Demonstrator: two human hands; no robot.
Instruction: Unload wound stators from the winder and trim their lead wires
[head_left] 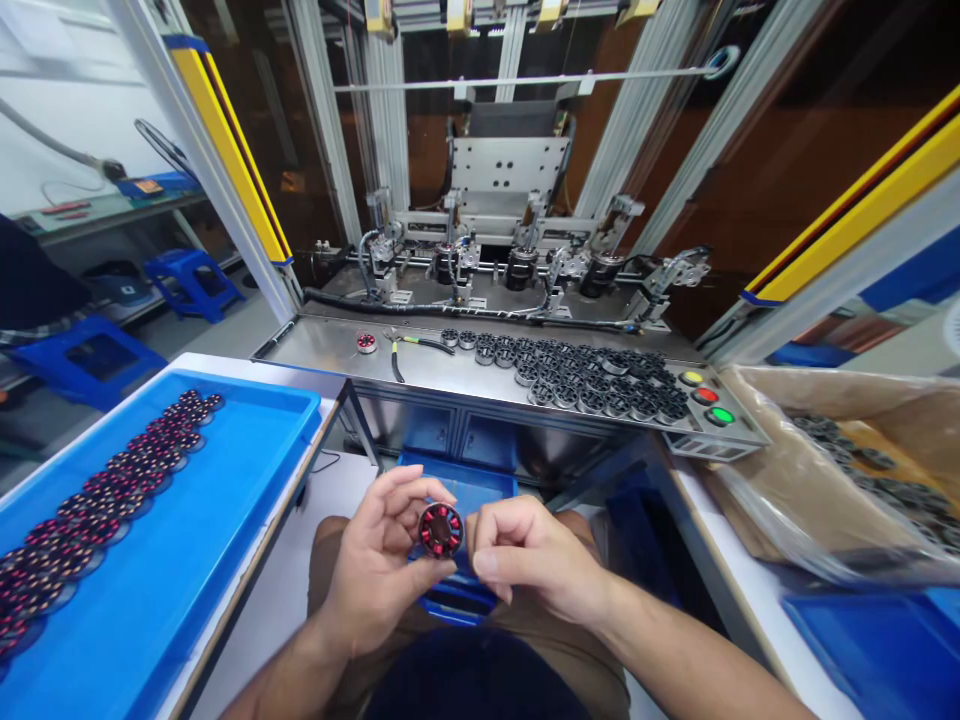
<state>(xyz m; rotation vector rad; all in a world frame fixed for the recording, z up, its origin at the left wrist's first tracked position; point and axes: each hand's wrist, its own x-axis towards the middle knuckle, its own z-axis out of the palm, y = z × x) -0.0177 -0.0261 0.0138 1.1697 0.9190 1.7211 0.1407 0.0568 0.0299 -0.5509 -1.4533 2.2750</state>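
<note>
My left hand (pixel 394 550) holds a motor stator (pixel 440 530) by its rim, between thumb and fingers. Red windings fill the slots around its dark centre, and its round face is turned towards me. Just to the right, my right hand (pixel 525 555) is closed in a pinch close to the stator's edge. Whatever its fingertips grip, if anything, is too small or hidden to make out. Beyond the hands, on the metal worktop (pixel 330 345), lie another red-wound stator (pixel 366 344) and a pair of pliers (pixel 409 343) with black and yellow-green handles.
Many unwound stators (pixel 592 375) crowd the worktop's right side, beside a panel of yellow, red and green buttons (pixel 705 396). Behind stands a winding machine (pixel 510 250). At left, a blue tray (pixel 202 500) holds rows of wound stators; at right is a lined carton (pixel 750 490) of stators.
</note>
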